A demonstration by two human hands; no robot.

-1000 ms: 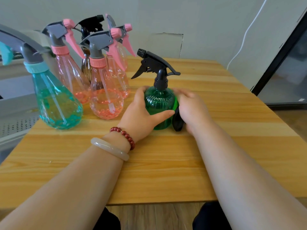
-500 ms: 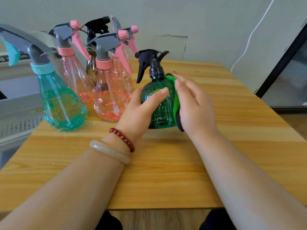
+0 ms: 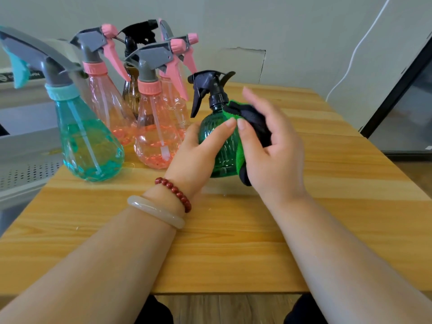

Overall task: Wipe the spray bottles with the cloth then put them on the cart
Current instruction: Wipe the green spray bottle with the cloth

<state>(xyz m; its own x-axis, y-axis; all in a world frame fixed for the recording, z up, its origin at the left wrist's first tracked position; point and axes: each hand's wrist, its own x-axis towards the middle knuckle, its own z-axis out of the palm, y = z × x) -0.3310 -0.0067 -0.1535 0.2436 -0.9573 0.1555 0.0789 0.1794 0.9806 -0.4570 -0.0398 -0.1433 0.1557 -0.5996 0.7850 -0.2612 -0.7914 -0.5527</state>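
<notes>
**Change since the earlier frames.** One second ago the green spray bottle (image 3: pixel 223 157) stood upright with both hands low on its body. It now leans slightly left, and its black trigger head has turned so the lever faces left and down. The cloth (image 3: pixel 254 122) has moved up from the lower right side to the shoulder, just under the neck. Its black face is now exposed beside the green one. The fingers of the right hand (image 3: pixel 273 148) have stretched out further than they were half a second ago.

**Hands.** The left hand (image 3: pixel 194 157) grasps the green bottle's body, with the thumb lying across the front. The right hand holds the cloth between thumb and fingers and presses it against the bottle's right side. The two thumb tips nearly touch.

**Position.** The green bottle is mid-table (image 3: pixel 233 242), in front of the other bottles. I cannot tell whether its base sits flat on the wood.

**Count.**
- Six spray bottles stand on the table:
  - one green;
  - one teal bottle (image 3: pixel 86 141) at the near left;
  - three pink: front (image 3: pixel 156 136), rear left (image 3: pixel 105 106) and rear right (image 3: pixel 175 99);
  - one brown bottle (image 3: pixel 132 94) with a black head, at the back.
- One cloth.
- Two wrist pieces on the left arm: a red bead bracelet (image 3: pixel 175 192) and a pale bangle (image 3: pixel 154 211).
</notes>
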